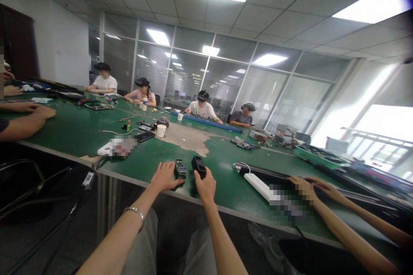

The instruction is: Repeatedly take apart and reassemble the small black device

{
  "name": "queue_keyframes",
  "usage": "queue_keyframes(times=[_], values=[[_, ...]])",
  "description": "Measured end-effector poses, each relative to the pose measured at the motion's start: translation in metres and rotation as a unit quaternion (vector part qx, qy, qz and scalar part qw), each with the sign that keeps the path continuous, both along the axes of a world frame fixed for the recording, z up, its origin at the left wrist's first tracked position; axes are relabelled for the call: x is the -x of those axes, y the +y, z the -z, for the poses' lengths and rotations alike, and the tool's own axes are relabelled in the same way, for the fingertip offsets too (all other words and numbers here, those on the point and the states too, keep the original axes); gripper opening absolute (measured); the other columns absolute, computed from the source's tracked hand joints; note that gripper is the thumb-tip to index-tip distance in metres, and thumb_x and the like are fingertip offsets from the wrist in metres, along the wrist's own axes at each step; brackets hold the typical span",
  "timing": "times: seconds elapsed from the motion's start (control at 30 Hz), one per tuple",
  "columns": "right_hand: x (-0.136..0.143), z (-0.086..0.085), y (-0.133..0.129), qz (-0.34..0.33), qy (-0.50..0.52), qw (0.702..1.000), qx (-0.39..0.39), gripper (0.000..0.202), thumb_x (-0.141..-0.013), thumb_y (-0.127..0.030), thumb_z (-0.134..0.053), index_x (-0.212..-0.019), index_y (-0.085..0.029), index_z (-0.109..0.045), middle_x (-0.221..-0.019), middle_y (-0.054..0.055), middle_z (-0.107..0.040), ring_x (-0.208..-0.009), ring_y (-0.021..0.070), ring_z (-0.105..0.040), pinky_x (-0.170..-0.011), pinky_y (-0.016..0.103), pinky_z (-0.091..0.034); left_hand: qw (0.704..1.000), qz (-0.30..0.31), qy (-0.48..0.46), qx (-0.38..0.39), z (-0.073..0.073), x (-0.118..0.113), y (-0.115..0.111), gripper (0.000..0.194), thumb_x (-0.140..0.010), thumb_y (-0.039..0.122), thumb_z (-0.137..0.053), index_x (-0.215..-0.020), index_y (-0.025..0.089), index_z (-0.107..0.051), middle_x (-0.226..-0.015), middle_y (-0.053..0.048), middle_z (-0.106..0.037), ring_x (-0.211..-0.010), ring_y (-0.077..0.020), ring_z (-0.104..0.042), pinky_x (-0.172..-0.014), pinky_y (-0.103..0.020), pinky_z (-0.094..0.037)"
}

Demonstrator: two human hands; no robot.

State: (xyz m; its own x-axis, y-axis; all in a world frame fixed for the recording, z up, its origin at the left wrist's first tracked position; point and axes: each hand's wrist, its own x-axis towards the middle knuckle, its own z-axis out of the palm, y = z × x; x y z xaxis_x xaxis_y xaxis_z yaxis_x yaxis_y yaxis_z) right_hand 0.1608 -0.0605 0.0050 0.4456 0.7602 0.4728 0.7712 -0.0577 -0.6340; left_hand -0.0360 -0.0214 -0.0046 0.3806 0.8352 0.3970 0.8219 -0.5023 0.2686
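Near the front edge of the green table, a small green circuit board [181,171] with metal-looking parts lies against my left hand [164,176]. The thumb is at its near edge and the index finger along its left side, steadying it. My right hand [205,184] is closed around a black, box-shaped device [199,165] held upright just right of the board. What kind of device it is, I cannot make out. A small gap separates the two things.
A white power strip [258,184] lies at right, near a co-worker's hands [303,189] on a long black part. Left stand a white power bank-like object [105,149] and a paper cup [161,130]. A bare patch [183,137] marks the tabletop [145,159]. Several people sit opposite.
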Motion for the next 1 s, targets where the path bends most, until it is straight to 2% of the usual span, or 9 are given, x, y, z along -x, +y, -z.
queue_keyframes(times=[0.1, 0.2, 0.33, 0.4, 0.5, 0.63, 0.8, 0.9, 1.0], values=[[-0.008, 0.013, -0.002, 0.01, -0.005, 1.0, 0.013, 0.054, -0.084, -0.047, -0.052, -0.126, -0.014, -0.055, -0.103, 0.015, -0.069, -0.095, 0.0272, -0.065, -0.08, 0.033, -0.045, 1.0, 0.0, 0.005, 0.005, 0.001, -0.001, 0.002, 0.09, -0.076, 0.079, -0.045, -0.14, 0.015, -0.036, -0.143, -0.017, -0.043, -0.133, -0.035, -0.036, -0.113, -0.051, -0.02], [-0.005, 0.019, -0.004, 0.008, -0.02, 1.0, 0.019, 0.059, -0.083, -0.047, -0.054, -0.129, -0.011, -0.053, -0.105, 0.017, -0.067, -0.098, 0.0288, -0.062, -0.083, 0.034, -0.044, 1.0, -0.004, 0.01, 0.005, 0.003, -0.001, 0.003, 0.092, -0.076, 0.08, -0.043, -0.14, 0.014, -0.036, -0.144, -0.017, -0.042, -0.134, -0.0351, -0.036, -0.113, -0.05, -0.02], [0.0, 0.021, -0.008, 0.012, -0.086, 0.996, 0.001, 0.08, -0.081, -0.052, -0.056, -0.14, -0.001, -0.038, -0.122, 0.024, -0.059, -0.112, 0.0324, -0.053, -0.093, 0.037, -0.038, 1.0, -0.006, 0.012, 0.004, 0.003, -0.001, 0.003, 0.091, -0.077, 0.078, -0.044, -0.141, 0.014, -0.035, -0.145, -0.017, -0.041, -0.134, -0.0349, -0.035, -0.112, -0.05, -0.02], [0.001, 0.021, -0.009, 0.016, -0.114, 0.993, -0.008, 0.084, -0.083, -0.054, -0.054, -0.142, 0.002, -0.033, -0.126, 0.025, -0.056, -0.115, 0.0331, -0.05, -0.095, 0.038, -0.037, 1.0, -0.006, 0.011, 0.002, 0.003, -0.001, 0.002, 0.09, -0.077, 0.078, -0.045, -0.141, 0.014, -0.036, -0.145, -0.017, -0.042, -0.134, -0.0348, -0.035, -0.112, -0.05, -0.02], [0.001, 0.022, -0.011, 0.014, -0.123, 0.992, -0.009, 0.08, -0.085, -0.054, -0.051, -0.141, 0.001, -0.035, -0.124, 0.023, -0.057, -0.114, 0.0323, -0.051, -0.094, 0.037, -0.037, 1.0, -0.002, 0.017, 0.008, 0.002, 0.0, 0.002, 0.083, -0.078, 0.077, -0.045, -0.136, 0.018, -0.043, -0.144, -0.015, -0.043, -0.134, -0.0345, -0.035, -0.113, -0.05, -0.02], [0.0, 0.025, -0.011, 0.015, -0.118, 0.993, 0.014, 0.065, -0.088, -0.048, -0.048, -0.137, -0.006, -0.044, -0.111, 0.02, -0.063, -0.103, 0.03, -0.057, -0.086, 0.036, -0.041, 1.0, 0.002, 0.024, 0.014, 0.001, 0.0, 0.002, 0.077, -0.077, 0.077, -0.046, -0.131, 0.022, -0.05, -0.144, -0.013, -0.044, -0.135, -0.0348, -0.035, -0.112, -0.051, -0.021], [0.001, 0.022, -0.01, 0.002, -0.057, 0.998, 0.009, 0.057, -0.084, -0.047, -0.053, -0.13, -0.013, -0.052, -0.103, 0.016, -0.066, -0.095, 0.0278, -0.062, -0.082, 0.035, -0.044, 1.0, 0.006, 0.018, 0.004, -0.002, 0.0, 0.001, 0.075, -0.077, 0.075, -0.049, -0.13, 0.022, -0.051, -0.14, -0.012, -0.048, -0.132, -0.034, -0.038, -0.111, -0.051, -0.023], [0.009, 0.01, -0.007, -0.021, 0.037, 0.998, -0.043, 0.053, -0.083, -0.046, -0.054, -0.127, -0.016, -0.054, -0.106, 0.013, -0.067, -0.097, 0.0252, -0.063, -0.083, 0.032, -0.045, 1.0, 0.007, 0.015, 0.004, -0.003, 0.001, 0.0, 0.074, -0.078, 0.075, -0.049, -0.13, 0.022, -0.051, -0.139, -0.012, -0.049, -0.131, -0.0335, -0.039, -0.111, -0.051, -0.023], [0.023, -0.004, -0.004, -0.064, 0.086, 0.99, -0.094, 0.05, -0.082, -0.045, -0.055, -0.124, -0.017, -0.056, -0.109, 0.01, -0.068, -0.098, 0.0225, -0.064, -0.084, 0.03, -0.046, 1.0, 0.006, 0.017, 0.006, -0.003, 0.001, 0.0, 0.072, -0.078, 0.074, -0.049, -0.129, 0.022, -0.051, -0.139, -0.012, -0.048, -0.131, -0.0329, -0.038, -0.112, -0.051, -0.022]])
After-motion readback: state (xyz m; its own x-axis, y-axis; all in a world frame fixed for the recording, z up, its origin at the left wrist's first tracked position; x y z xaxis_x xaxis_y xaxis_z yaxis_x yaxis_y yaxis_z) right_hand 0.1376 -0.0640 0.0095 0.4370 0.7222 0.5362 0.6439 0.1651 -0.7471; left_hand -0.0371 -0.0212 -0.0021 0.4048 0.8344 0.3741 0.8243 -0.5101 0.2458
